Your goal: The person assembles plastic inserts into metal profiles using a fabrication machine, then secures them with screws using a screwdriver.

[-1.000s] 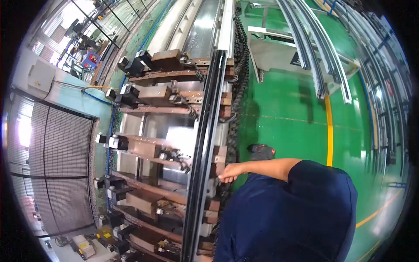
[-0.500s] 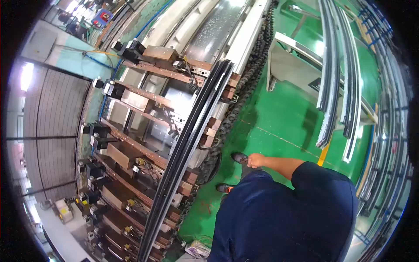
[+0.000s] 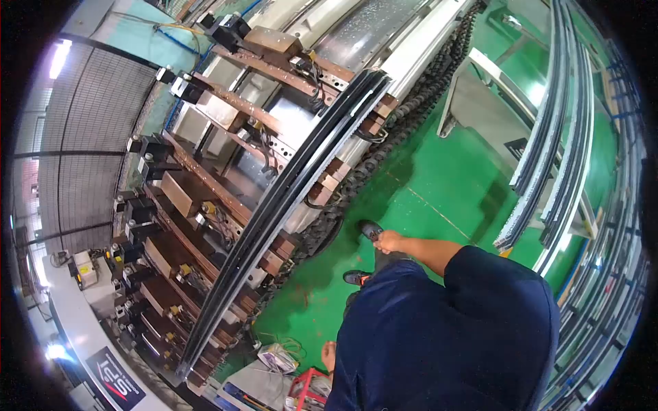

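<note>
My right hand (image 3: 388,242) hangs in front of my dark blue shirt, above the green floor near my shoes (image 3: 371,230). Its fingers look curled closed, with nothing visible in them. Partly hidden by my body, my left hand (image 3: 329,355) shows at the lower edge, beside a red-framed holder (image 3: 306,385); I cannot make out its fingers. Neither hand touches the long black and silver profiles (image 3: 284,192) that lie across the machine's copper-coloured supports (image 3: 253,109).
A dark cable chain (image 3: 373,161) runs along the machine's near side. Long profiles (image 3: 555,130) rest on a white stand (image 3: 473,103) at right, with racks of profiles (image 3: 617,274) beyond. A bundle of wire and packaging (image 3: 279,357) sits near a cart at the bottom.
The view has shifted, bringing the machine's labelled white panel and the red-framed holder into sight. My left hand has come into view at the bottom; my right hand remains curled.
</note>
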A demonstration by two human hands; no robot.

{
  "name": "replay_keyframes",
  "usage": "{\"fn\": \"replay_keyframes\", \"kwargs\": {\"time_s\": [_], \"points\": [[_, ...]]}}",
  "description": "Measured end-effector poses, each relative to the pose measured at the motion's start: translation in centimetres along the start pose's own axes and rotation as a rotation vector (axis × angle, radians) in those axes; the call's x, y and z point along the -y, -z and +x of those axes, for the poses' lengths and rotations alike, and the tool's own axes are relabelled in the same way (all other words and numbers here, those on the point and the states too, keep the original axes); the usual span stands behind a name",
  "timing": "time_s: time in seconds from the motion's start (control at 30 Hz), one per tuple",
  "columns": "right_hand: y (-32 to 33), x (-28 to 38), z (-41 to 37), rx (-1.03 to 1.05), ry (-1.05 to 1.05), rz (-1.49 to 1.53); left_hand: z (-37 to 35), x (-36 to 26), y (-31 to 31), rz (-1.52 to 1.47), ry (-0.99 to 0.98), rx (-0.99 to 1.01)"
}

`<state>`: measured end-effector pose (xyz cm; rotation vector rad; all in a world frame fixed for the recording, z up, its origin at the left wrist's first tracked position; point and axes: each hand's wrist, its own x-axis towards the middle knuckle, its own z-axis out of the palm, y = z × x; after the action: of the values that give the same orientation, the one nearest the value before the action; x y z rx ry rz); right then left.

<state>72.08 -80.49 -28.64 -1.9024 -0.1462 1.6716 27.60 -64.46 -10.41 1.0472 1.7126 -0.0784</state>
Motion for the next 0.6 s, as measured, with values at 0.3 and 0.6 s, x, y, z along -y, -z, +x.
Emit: {"fn": "replay_keyframes", "kwargs": {"time_s": [0.3,0.6], "points": [[-1.0,-4.5,-1.1,-0.119,-0.064,0.153,-1.0,5.5,-0.9,0.061,-0.008,0.043],[1.1,-4.6,-0.7,-0.195,-0.001,0.194,-0.3,-14.3,-2.4,0.470,-0.892,-0.457]]}}
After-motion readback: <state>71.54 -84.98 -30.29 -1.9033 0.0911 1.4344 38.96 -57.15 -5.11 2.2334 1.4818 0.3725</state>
